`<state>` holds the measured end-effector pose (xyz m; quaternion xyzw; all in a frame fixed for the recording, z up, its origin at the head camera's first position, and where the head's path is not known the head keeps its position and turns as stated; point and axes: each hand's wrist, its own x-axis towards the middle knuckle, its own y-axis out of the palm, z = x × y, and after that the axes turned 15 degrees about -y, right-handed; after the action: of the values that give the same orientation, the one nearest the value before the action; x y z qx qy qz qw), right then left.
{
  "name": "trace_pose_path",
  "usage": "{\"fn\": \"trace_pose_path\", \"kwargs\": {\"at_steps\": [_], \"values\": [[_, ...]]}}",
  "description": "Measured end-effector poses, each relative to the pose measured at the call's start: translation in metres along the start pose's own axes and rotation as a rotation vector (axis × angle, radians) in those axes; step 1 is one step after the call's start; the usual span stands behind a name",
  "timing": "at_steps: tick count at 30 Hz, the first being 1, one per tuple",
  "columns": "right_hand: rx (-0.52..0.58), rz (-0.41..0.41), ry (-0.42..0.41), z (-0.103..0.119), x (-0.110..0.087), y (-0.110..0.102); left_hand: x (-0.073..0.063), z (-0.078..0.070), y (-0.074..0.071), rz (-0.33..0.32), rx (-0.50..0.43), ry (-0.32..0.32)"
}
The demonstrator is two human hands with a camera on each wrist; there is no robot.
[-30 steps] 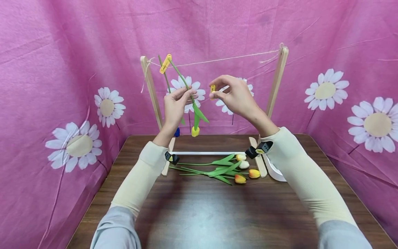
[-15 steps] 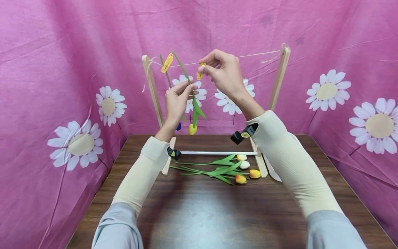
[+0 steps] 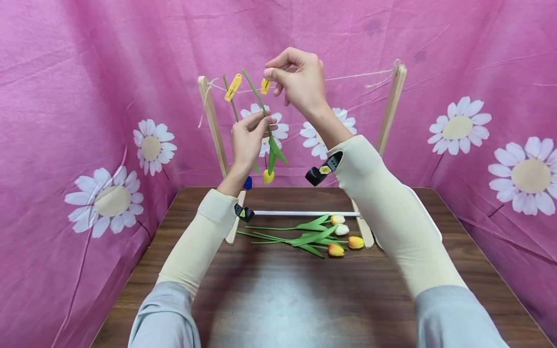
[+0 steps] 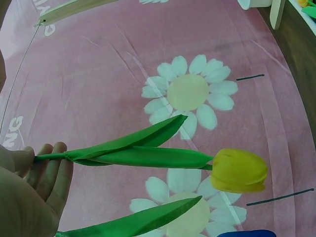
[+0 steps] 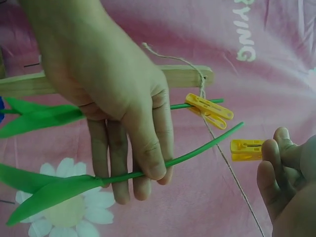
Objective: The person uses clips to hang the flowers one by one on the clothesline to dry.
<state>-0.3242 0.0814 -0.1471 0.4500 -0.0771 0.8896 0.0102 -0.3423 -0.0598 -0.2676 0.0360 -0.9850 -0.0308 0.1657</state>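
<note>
My left hand (image 3: 249, 140) pinches the green stem of a yellow tulip (image 4: 239, 170), whose bloom hangs downward. The stem's upper end rises to the string (image 5: 237, 187) and crosses it. Between thumb and fingers, my right hand (image 3: 300, 79) holds a yellow clothespin (image 5: 246, 149), close to the right of that stem end at string height. Another yellow clothespin (image 3: 233, 87) grips the string and the stem of a blue tulip (image 3: 247, 182), which hangs upside down behind my left hand and is mostly hidden by it.
Two wooden posts (image 3: 389, 113) carry the string, and a white rod (image 3: 304, 213) joins their feet. Several tulips (image 3: 335, 250), white and orange-yellow, lie on the brown table (image 3: 278, 299). A white tray (image 3: 428, 217) sits partly hidden behind my right forearm.
My right hand has risen and moved left with its clothespin, up to the string beside the stem. The left hand has stayed nearly in place, the tulip's stem tilting slightly.
</note>
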Motion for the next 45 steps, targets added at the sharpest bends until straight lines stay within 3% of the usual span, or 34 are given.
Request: {"fn": "trace_pose_path", "kwargs": {"at_steps": [5,23,36,45], "values": [[0.098,-0.030,0.086,-0.001,0.007,0.004,0.001,-0.001,-0.001,-0.001,0.015,-0.018],[0.127,-0.028,0.209,-0.018,0.007,0.025,0.002,0.002,-0.005,-0.009,0.037,-0.027],[0.073,0.097,0.220,-0.020,0.005,0.022,0.002,0.001,-0.005,-0.016,0.071,-0.021],[0.090,0.083,0.217,-0.019,0.000,0.013,0.002,0.001,-0.002,0.001,0.070,-0.036]]}}
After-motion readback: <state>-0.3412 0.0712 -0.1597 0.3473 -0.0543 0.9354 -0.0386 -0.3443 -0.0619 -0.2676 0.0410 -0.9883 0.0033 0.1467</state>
